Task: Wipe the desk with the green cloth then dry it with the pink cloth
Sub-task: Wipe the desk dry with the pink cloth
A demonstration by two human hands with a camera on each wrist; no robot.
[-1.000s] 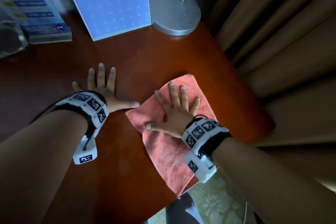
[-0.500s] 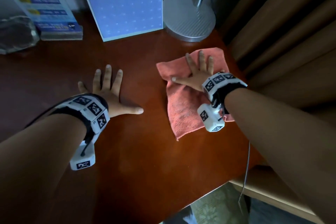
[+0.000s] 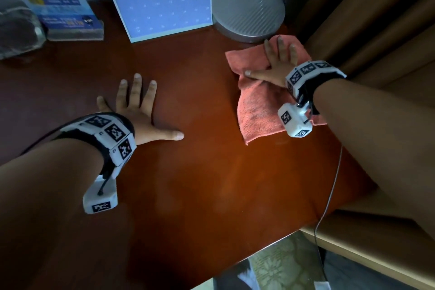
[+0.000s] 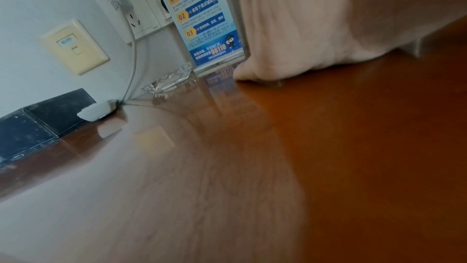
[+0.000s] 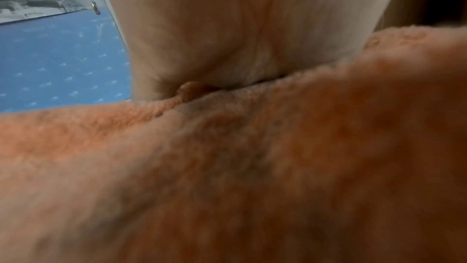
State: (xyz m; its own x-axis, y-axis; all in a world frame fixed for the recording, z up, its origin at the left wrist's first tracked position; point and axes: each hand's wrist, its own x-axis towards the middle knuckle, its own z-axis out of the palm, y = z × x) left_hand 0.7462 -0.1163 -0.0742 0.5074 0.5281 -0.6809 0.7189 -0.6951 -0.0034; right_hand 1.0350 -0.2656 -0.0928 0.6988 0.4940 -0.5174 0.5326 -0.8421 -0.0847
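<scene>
Flat, fingers spread, right hand (image 3: 279,63) presses pink cloth (image 3: 256,106) at desk's (image 3: 211,183) two o'clock; left hand (image 3: 138,115) rests flat, holding nothing. Keep even pressure, overlapping strokes; avoid lamp base (image 3: 247,7).

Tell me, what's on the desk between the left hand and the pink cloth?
Nothing: in the head view, only bare desk separates the left hand from the pink cloth.
</scene>
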